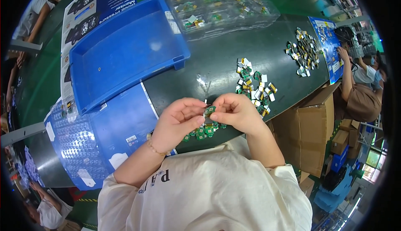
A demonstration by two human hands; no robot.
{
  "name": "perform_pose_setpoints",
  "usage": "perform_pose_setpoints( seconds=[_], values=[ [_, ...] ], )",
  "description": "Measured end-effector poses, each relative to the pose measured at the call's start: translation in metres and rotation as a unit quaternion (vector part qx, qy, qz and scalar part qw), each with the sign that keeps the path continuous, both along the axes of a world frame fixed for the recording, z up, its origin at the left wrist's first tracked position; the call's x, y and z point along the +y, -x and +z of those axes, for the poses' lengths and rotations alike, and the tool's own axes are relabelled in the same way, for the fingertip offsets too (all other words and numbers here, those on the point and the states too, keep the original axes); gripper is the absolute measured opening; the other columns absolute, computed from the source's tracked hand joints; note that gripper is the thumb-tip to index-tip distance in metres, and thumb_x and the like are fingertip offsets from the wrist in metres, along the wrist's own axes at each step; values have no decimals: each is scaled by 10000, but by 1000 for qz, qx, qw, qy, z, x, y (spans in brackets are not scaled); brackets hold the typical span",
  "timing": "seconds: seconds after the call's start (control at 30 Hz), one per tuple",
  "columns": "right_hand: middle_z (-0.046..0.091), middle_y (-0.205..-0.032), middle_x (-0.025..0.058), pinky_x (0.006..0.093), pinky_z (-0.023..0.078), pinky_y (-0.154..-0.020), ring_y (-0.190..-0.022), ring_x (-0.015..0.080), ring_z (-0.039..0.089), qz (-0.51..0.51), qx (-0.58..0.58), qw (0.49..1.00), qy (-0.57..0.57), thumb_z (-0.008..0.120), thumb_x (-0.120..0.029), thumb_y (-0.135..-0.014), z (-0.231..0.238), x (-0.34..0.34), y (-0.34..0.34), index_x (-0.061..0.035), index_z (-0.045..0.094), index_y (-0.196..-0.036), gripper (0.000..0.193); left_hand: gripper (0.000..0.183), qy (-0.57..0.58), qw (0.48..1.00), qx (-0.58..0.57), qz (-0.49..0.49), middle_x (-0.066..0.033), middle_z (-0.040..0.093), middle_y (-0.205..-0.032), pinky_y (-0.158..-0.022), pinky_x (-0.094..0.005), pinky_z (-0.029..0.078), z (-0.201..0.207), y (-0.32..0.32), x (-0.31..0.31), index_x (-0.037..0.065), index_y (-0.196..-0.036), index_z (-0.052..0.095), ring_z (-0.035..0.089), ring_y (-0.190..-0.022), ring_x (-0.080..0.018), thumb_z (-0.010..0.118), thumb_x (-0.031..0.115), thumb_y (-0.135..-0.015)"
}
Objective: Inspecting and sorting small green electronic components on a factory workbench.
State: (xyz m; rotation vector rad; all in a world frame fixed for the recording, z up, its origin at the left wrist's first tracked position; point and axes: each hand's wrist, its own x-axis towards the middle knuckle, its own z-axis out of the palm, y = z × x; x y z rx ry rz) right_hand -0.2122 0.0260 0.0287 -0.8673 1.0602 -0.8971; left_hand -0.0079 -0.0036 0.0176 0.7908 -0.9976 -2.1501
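I see a small green circuit board (209, 110) held up between both hands just above the near edge of the table (217, 59). My left hand (180, 120) has its fingers (196, 105) curled shut on the board's left side, and my right hand (237, 112) has its fingers (218, 116) pinched closed on the right side. Right under the hands lies a little heap of green boards (204, 131). Just beyond the right hand sits a loose pile of boards with white and yellow parts (254, 84), and a second pile (304, 51) lies well apart to the far right. A blue tray (125, 51) stands to the left, with clear plastic trays of parts (213, 1) behind it. A cardboard box (309, 126) stands beside the table on my right.
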Motion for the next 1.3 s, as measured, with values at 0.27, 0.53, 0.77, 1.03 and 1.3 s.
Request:
perform_pose_setpoints(
  seconds=[0.27, 0.53, 0.77, 1.03, 1.3],
  values=[
    [533, -792, -14, 186, 347, -561, -660, 35, 466, 55, 88, 987, 120, 741, -25, -766, 1, -4, 5, -18, 625, -803, 122, 183, -36, 998, -13, -50, -87, 659, -1026, -730, -251, 530, -3, -6, -3, -2, -1083, 603, 643, -897, -145, 566, 43, -910],
    [488, -783, -33, 193, 308, -545, -641, 28, 411, -4, 68, 996, 64, 753, -43, -760, -1, -2, -6, -43, 575, -750, 178, 192, -35, 998, -34, -47, -134, 668, -987, -692, -273, 562, -8, -6, -3, -13, -1075, 593, 683, -861, -214, 553, 118, -939],
    [474, -758, -42, 197, 307, -551, -630, 29, 393, -56, 90, 990, 94, 746, -45, -765, -8, 1, -12, -52, 569, -750, 178, 256, -66, 997, -36, -24, -110, 670, -1017, -726, -261, 540, -12, -6, -1, 0, -1151, 589, 677, -884, -198, 538, 161, -958],
    [480, -752, -45, 194, 300, -547, -621, 25, 382, -68, 85, 991, 83, 736, -32, -771, -2, 0, -16, -52, 573, -739, 167, 261, -65, 997, -31, -22, -109, 679, -997, -727, -267, 540, -13, -7, -1, 17, -1141, 601, 678, -881, -195, 553, 190, -951],
    [472, -752, -45, 190, 299, -549, -625, 24, 373, -78, 118, 984, 107, 733, -26, -770, -5, 1, -19, -54, 567, -736, 171, 267, -71, 996, -44, -5, -91, 681, -974, -718, -251, 536, -10, -4, -1, 20, -1132, 608, 679, -860, -175, 547, 210, -955]
  ],
)
